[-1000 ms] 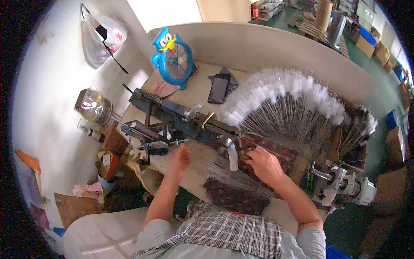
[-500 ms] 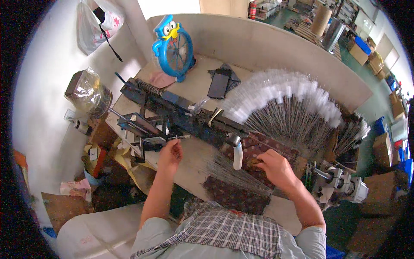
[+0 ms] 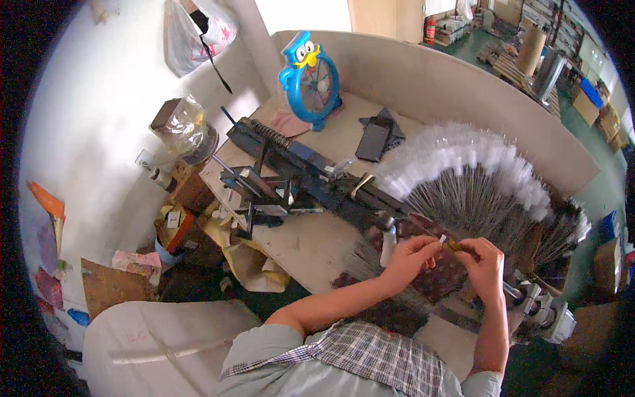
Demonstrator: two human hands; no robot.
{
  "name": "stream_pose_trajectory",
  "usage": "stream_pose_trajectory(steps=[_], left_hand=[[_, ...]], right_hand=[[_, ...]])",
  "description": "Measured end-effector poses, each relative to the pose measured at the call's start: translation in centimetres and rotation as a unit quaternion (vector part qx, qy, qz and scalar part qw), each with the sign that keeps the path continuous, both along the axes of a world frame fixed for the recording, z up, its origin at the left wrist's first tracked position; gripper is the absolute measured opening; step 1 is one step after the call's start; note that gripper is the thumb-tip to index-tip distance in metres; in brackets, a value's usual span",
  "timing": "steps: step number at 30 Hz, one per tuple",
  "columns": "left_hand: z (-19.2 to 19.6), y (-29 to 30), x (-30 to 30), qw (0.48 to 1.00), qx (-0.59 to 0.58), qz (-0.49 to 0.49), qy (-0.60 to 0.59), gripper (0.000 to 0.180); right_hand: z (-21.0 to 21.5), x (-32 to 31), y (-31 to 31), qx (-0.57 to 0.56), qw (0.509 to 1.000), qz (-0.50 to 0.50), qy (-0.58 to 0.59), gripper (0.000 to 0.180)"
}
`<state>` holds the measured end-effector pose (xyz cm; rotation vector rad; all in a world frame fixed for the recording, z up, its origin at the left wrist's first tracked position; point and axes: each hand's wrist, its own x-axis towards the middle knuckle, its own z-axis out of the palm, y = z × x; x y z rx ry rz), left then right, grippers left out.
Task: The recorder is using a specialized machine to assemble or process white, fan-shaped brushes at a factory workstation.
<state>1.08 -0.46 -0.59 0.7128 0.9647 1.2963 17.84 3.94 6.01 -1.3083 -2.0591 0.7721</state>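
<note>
Between both hands, close over the dark patterned cloth (image 3: 444, 281): a thin wire rod with a small white tip (image 3: 442, 239), pinched at each end. Left hand (image 3: 411, 253) closed on the white-tipped end, right hand (image 3: 485, 259) clenched on the darker end. Step looks like fitting or checking one rod; next move likely needs fine alignment. Just beyond the hands, fanned rods with clear sleeves (image 3: 473, 175); farther left, black metal jig (image 3: 297, 182); far off, blue owl-shaped fan (image 3: 309, 79)

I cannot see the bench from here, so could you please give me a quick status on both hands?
Left hand and right hand together, pinching a thin rod with small white tip. Fanned grey, white-tipped rods just behind. Nothing blocking.
</note>
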Motion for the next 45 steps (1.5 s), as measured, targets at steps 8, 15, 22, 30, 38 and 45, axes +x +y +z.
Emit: stream_pose_trajectory(steps=[8,15,22,30,38,45], left_hand=[[-0.5,0.7,1.1,0.996,-0.028,-0.016,0.08,0.021],[1.8,-0.1,-1.5,0.985,-0.088,0.147,-0.006,0.016],[1.4,0.1,-2.3,0.984,-0.103,0.13,-0.066,0.017],[1.2,-0.2,-3.1,0.995,-0.076,0.067,-0.008,0.035],[2.3,0.2,-2.3,0.96,-0.13,0.131,-0.209,0.037],[0.9,0.2,-1.8,0.969,-0.083,0.148,-0.179,0.017]], right_hand=[[-0.7,1.8,0.6,-0.145,0.979,0.009,0.144,0.017],[0.7,-1.2,1.2,0.19,0.981,0.039,0.016,0.013],[-1.0,-6.9,2.3,0.157,0.985,0.052,-0.039,0.014],[-0.6,-6.7,2.2,-0.019,0.999,0.049,-0.006,0.023],[-0.3,-8.0,0.4,0.22,0.974,0.016,-0.058,0.027],[-1.6,-7.5,0.4,0.293,0.955,-0.011,-0.046,0.02]])
